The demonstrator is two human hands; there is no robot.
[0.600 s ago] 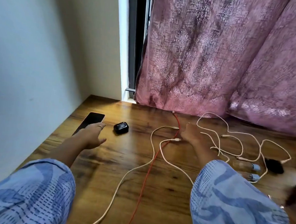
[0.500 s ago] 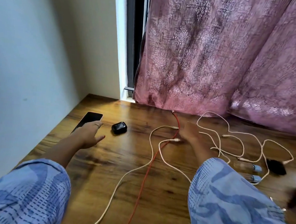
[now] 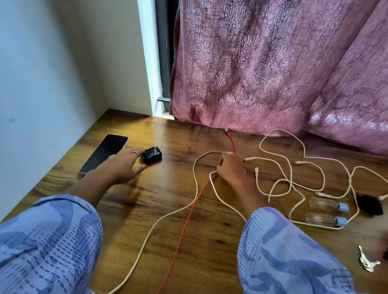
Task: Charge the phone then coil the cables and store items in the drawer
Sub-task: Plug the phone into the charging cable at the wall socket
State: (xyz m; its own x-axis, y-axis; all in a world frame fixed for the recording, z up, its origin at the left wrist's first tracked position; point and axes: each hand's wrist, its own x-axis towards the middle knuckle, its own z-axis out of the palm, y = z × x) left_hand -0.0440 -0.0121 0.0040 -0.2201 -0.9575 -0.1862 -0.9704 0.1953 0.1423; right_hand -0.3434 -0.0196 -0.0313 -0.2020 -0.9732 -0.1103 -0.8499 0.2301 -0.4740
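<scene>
A black phone [image 3: 105, 152] lies face up on the wooden table [image 3: 126, 215] by the left wall. My left hand [image 3: 124, 165] rests with straight fingers on its near right edge, close to a black earbuds case [image 3: 151, 154]. My right hand [image 3: 231, 171] lies over the end of a white cable [image 3: 217, 193], fingers curled down onto it; the plug itself is hidden under the hand. A red cable [image 3: 185, 213] and another long white cable [image 3: 193, 176] run from there toward me. Several more white cables [image 3: 299, 175] lie tangled to the right.
Two clear bottles with blue caps [image 3: 327, 204] [image 3: 326, 219], a black brush [image 3: 370, 204] and keys [image 3: 367, 261] lie at the right. A pink curtain [image 3: 271, 72] hangs along the table's back edge. A pale wall [image 3: 34, 82] bounds the left side.
My left hand slid forward onto the phone's edge beside the earbuds case. My right hand shifted left and now covers the white cable's plug, which showed before.
</scene>
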